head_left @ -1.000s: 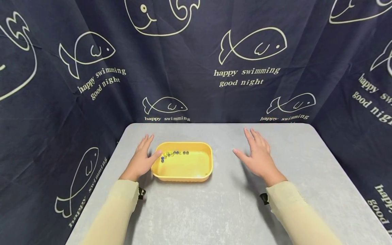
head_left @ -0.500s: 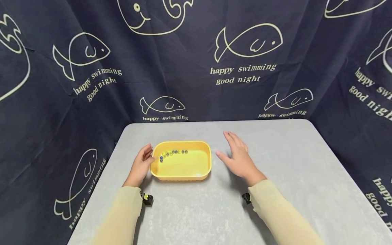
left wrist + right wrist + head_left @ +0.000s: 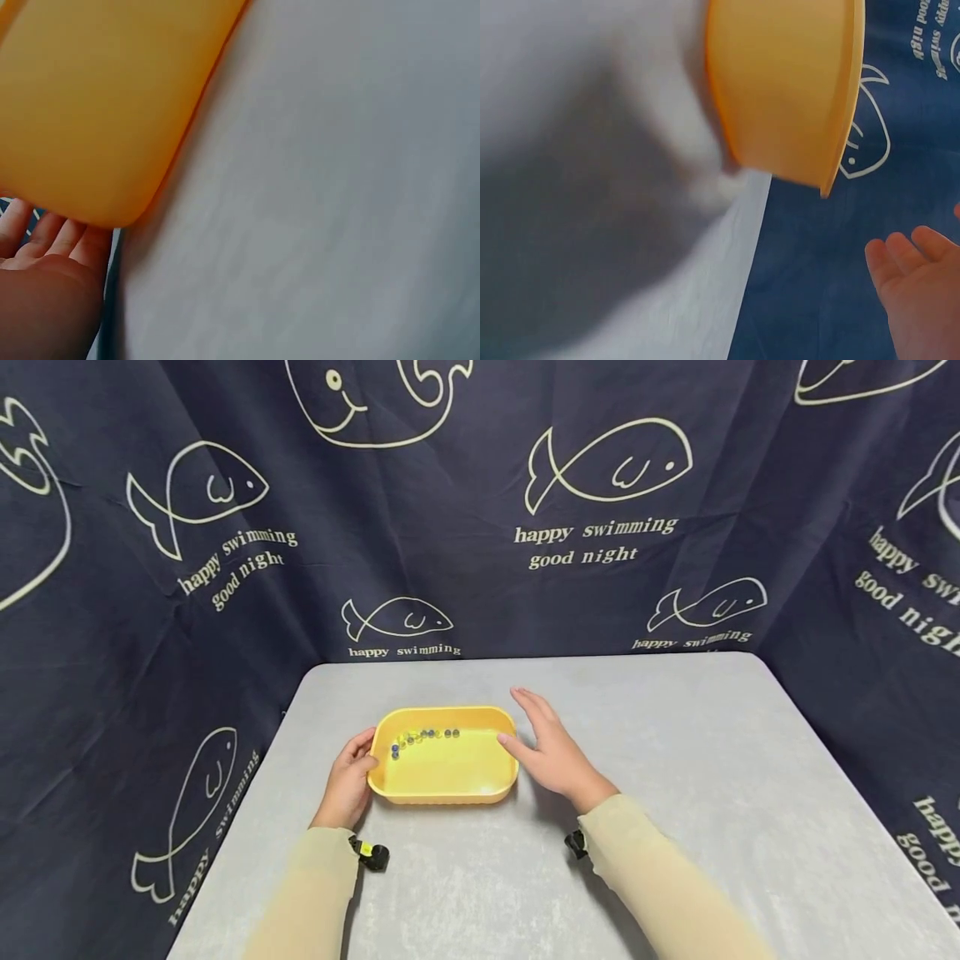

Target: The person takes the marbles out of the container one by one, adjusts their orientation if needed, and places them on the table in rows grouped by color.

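A yellow plastic tub [image 3: 442,797] with rounded corners stands on the table. Along its back left side lie several small blue and yellow marbles [image 3: 425,734]. My left hand [image 3: 348,783] grips the tub's left end, thumb over the rim and fingers along the outer wall. In the left wrist view those fingers [image 3: 66,234] reach behind the tub wall [image 3: 90,112]. At the right end my right hand [image 3: 558,757] is held with straight fingers, its thumb tip overlapping the rim in the head view. The right wrist view shows that hand [image 3: 926,289] apart from the tub [image 3: 787,90].
The grey table [image 3: 660,727] has a rounded far edge. Dark blue curtains [image 3: 480,527] with fish drawings and lettering hang behind it and at both sides. A small black wrist device [image 3: 372,856] is on the left wrist, another dark device [image 3: 576,844] on the right.
My left hand has closed its thumb and fingers on the tub's left end. My right hand has moved left, from well away to the tub's right end. The tub has hardly moved.
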A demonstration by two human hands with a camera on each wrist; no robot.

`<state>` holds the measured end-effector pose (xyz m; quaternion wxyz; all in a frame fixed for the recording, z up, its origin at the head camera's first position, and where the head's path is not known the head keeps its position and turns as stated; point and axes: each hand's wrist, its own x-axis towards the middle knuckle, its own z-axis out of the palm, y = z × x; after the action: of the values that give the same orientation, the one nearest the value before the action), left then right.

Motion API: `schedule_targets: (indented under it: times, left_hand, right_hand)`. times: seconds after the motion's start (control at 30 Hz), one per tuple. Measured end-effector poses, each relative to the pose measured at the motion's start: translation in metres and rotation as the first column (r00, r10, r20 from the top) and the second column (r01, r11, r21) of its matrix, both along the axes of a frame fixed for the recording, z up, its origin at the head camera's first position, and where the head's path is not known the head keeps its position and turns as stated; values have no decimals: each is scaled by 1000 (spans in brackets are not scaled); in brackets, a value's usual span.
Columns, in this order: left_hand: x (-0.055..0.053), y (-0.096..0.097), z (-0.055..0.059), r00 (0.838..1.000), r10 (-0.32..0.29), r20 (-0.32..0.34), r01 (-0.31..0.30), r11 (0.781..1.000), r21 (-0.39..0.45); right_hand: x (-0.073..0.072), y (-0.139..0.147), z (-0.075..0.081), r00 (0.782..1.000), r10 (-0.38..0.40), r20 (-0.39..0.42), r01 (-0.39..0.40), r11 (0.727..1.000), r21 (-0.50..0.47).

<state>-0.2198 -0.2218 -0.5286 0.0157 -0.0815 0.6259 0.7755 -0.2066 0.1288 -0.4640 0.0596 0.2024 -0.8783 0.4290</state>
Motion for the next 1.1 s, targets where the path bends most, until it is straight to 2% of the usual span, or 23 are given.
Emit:
schedule_targets:
  times: [0.13, 0.27, 0.53, 0.63, 0.83, 1.1]
  left_hand:
    - [1, 4, -5, 999, 30, -25, -28, 995, 99]
    - [0, 8, -8, 998, 47, -40, -41, 989, 140]
    - [2, 9, -11, 997, 61, -38, -55, 990, 128]
    - [2, 8, -13, 997, 69, -45, -61, 987, 151]
    - [4, 9, -16, 997, 44, -68, -31, 982, 188]
    - [7, 6, -16, 997, 54, -57, -42, 979, 199]
  right_hand:
    - [-6, -14, 1, 999, 39, 35, -38, 999, -25]
    - [-14, -25, 2, 993, 37, 109, -34, 999, -29]
    - [-30, -47, 6, 978, -6, 209, 7, 1000, -1]
    - [-35, -54, 6, 974, 2, 227, -4, 1000, 9]
    - [-39, -63, 2, 966, -16, 258, 1, 999, 55]
    - [-46, -83, -5, 960, -50, 275, 13, 991, 135]
